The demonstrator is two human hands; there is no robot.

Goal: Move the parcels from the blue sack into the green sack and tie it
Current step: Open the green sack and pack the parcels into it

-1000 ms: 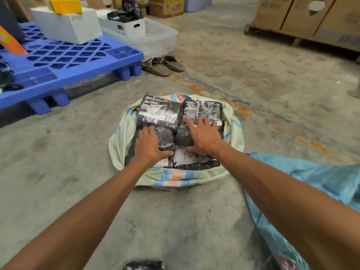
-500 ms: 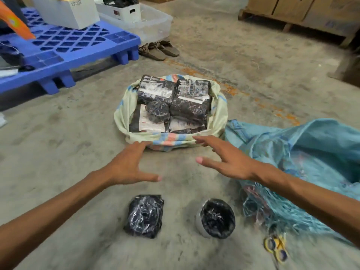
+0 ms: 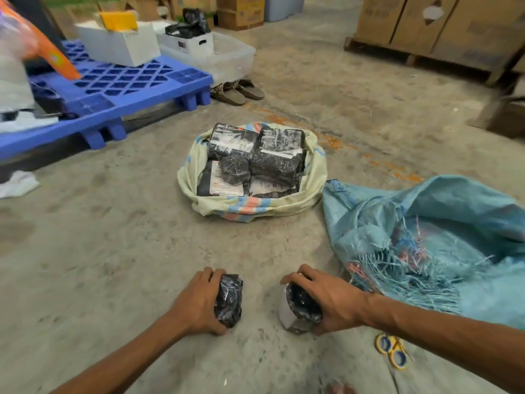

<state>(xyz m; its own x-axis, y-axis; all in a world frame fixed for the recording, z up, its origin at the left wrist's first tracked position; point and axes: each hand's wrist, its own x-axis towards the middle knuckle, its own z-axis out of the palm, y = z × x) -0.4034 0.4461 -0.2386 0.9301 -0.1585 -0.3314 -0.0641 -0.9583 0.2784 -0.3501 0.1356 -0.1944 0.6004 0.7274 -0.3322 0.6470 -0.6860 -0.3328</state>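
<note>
left hand: the left hand [image 3: 199, 302] is curling round a small black-wrapped parcel [image 3: 230, 301], fingers wrapping over its far end and the thumb sitting at its near end.
right hand: the right hand [image 3: 332, 300] is gripping a round parcel [image 3: 297, 311] from above, fingers arching over its black top while its grey side is showing below.
loose parcels: both are resting on the concrete floor [image 3: 113, 251], near each other but apart, close in front of the person.
green sack: the pale green sack [image 3: 255, 209] with a striped band is sitting open on the floor beyond the hands, its rim rolled down.
packed parcels: several stacked parcels [image 3: 272, 160] in black wrap with white labels are filling the sack, lying tight against each other.
blue sack: the blue sack [image 3: 426, 223] is lying crumpled to the right, just beside the green one, its frayed edge trailing toward the right forearm.
scissors: yellow-handled scissors [image 3: 390, 351] are lying on the floor by the right forearm.
background: a blue pallet [image 3: 127, 89] is carrying white boxes [image 3: 119, 44] at the left, and sandals [image 3: 238, 91] are lying beside it.
</note>
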